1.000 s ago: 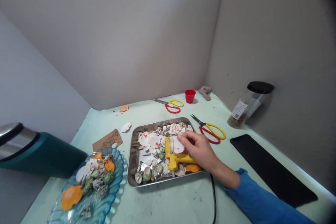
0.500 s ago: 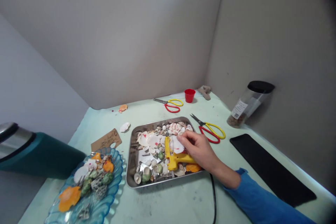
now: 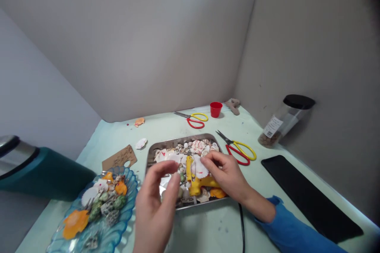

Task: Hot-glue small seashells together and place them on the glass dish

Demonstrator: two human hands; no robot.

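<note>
A steel tray full of mixed seashells lies in the middle of the table, with a yellow glue gun resting on the shells. My right hand, in a blue sleeve, lies over the gun's handle, its fingertips curled on a white scallop shell. My left hand hovers over the tray's near left part. Its thumb and fingers are curved and apart, and nothing shows between them. It hides the shells under it.
A blue glass dish of coloured shells sits left of the tray, beside a teal flask and a cardboard piece. Two scissors, a red cup, a jar and a black pad lie behind and right. The gun's cable runs toward me.
My left hand has come into view from below and now hovers over the tray. My right hand stays on the glue gun, fingers shifted slightly on the white shell.
</note>
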